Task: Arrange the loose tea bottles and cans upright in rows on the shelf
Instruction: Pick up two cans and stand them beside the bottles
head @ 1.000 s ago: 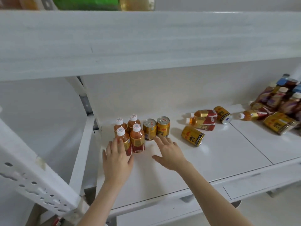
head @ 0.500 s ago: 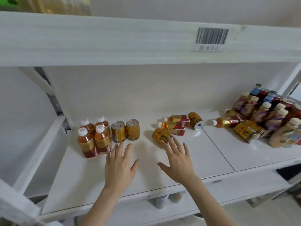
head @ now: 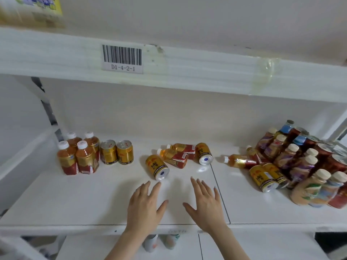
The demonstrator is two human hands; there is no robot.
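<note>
Several tea bottles (head: 78,156) with white caps stand upright at the left of the white shelf (head: 75,199), with two gold cans (head: 116,152) upright beside them. A gold can (head: 157,167) lies on its side mid-shelf, next to two fallen bottles (head: 175,156) and another fallen can (head: 203,153). Further right lie a loose bottle (head: 238,161) and two cans (head: 266,177). My left hand (head: 145,207) hovers flat just below the nearest fallen can, fingers apart, holding nothing. My right hand (head: 205,205) is beside it, also open and empty.
A dense cluster of other drink bottles and cans (head: 308,162) fills the shelf's right end. The upper shelf's front edge carries a barcode label (head: 122,58). A shelf upright (head: 47,106) stands at the left. Bottles show on the lower shelf (head: 161,243).
The view has shifted right and both hands have moved right, away from the upright group, and now hover in front of the fallen cans and bottles mid-shelf.
</note>
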